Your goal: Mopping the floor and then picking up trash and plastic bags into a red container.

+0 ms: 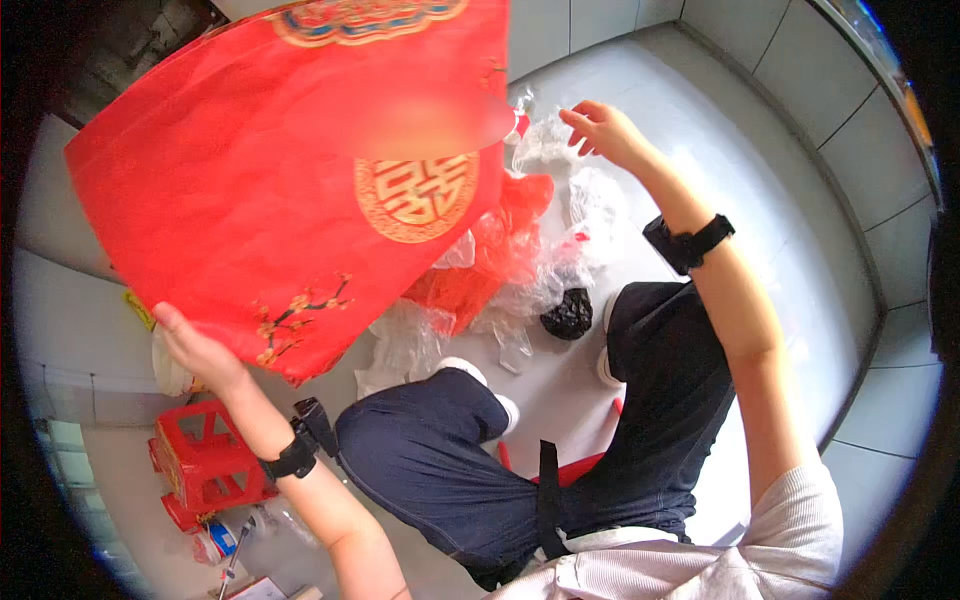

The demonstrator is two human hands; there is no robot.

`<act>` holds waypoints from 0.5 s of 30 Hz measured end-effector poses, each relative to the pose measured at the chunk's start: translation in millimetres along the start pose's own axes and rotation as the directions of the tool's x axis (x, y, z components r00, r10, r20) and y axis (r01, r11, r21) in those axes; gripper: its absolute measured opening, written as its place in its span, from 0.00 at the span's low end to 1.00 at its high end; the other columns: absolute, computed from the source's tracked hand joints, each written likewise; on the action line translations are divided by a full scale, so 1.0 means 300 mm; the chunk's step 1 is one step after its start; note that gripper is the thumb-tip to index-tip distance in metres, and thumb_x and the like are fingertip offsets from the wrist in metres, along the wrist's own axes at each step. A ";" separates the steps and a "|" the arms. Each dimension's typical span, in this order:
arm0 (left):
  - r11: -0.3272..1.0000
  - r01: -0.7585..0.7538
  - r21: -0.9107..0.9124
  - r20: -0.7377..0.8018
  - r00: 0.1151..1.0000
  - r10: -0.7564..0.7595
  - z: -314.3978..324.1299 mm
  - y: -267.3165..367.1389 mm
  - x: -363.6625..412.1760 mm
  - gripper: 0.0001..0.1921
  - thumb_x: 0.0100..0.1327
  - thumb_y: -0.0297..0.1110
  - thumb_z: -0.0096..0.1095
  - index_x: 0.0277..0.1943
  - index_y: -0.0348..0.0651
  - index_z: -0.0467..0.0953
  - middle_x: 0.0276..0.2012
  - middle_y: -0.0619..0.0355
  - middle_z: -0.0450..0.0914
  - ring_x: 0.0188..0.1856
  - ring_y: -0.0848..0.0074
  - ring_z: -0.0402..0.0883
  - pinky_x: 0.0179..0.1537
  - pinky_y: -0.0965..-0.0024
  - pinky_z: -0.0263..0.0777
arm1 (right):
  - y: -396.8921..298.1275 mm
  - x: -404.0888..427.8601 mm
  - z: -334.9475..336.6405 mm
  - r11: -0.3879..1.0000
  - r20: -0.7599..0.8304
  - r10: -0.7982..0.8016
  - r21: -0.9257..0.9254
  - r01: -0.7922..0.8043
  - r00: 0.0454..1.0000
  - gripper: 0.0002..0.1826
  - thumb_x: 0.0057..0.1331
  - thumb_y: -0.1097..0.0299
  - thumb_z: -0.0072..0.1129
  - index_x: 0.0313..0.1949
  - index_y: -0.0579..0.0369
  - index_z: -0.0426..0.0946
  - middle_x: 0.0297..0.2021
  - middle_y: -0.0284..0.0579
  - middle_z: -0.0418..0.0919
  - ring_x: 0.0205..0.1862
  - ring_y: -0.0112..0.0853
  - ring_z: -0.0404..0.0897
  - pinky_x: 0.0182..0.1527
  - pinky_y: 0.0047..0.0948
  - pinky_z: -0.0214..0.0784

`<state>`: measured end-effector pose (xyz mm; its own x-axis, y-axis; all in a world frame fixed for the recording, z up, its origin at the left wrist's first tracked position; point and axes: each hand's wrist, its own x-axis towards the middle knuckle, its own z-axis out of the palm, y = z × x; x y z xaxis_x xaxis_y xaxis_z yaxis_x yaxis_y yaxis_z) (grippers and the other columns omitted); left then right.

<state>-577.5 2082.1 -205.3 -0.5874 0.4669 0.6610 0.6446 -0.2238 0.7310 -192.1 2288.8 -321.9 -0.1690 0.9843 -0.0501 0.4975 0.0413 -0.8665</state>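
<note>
A large red bag or sheet (210, 187), printed with a round gold emblem and blossom branches, is spread out before me at the upper left. My left hand (196, 349) grips its lower left edge, the thumb in sight and the other fingers mostly hidden. My right hand (604, 133) is raised off to the right of the sheet, holding nothing, fingers loosely bent and apart. Below and beside that hand, crumpled clear plastic bags (592, 199) lie on the floor. Among them are a red plastic bag (480, 281) and a black bundled plastic bag (568, 315).
A red plastic stool (199, 457) lies at the lower left, close to my left forearm. Near it is a blue, white and red container (217, 541). A white tub (171, 367) stands behind my left hand. Tiled wall (855, 124) bounds the floor on the right.
</note>
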 end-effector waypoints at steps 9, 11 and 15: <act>0.954 0.051 -0.295 0.158 0.987 -0.004 0.104 -0.179 0.017 0.31 0.61 0.51 0.34 0.53 0.27 0.57 0.52 0.47 0.61 0.53 0.65 0.62 0.52 0.67 0.55 | -0.149 -0.002 -0.029 0.784 -0.185 -0.001 0.610 0.115 0.983 0.43 0.53 0.37 0.41 0.58 0.55 0.43 0.53 0.55 0.55 0.16 0.29 0.72 0.21 0.25 0.67; 0.952 -0.046 -0.303 0.183 0.977 0.106 0.123 -0.194 -0.011 0.31 0.61 0.52 0.33 0.53 0.26 0.56 0.53 0.46 0.61 0.53 0.64 0.62 0.52 0.67 0.55 | -0.174 0.004 -0.052 0.730 -0.087 0.123 0.683 -0.031 0.989 0.40 0.53 0.35 0.38 0.57 0.52 0.49 0.52 0.49 0.58 0.17 0.26 0.70 0.23 0.24 0.66; 0.825 -0.550 -0.133 0.268 0.781 0.564 0.149 -0.140 -0.067 0.31 0.62 0.53 0.27 0.51 0.29 0.60 0.49 0.42 0.64 0.50 0.58 0.66 0.49 0.62 0.59 | -0.152 0.006 -0.112 0.700 -0.218 0.240 0.714 -0.013 0.946 0.45 0.48 0.31 0.41 0.56 0.52 0.50 0.50 0.52 0.59 0.19 0.28 0.73 0.23 0.23 0.69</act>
<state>-571.1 2120.4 -256.9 0.0352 0.4677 0.8832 0.7897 -0.5546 0.2622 -186.6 2294.5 -265.8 0.1447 0.9785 -0.1468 -0.2573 -0.1061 -0.9605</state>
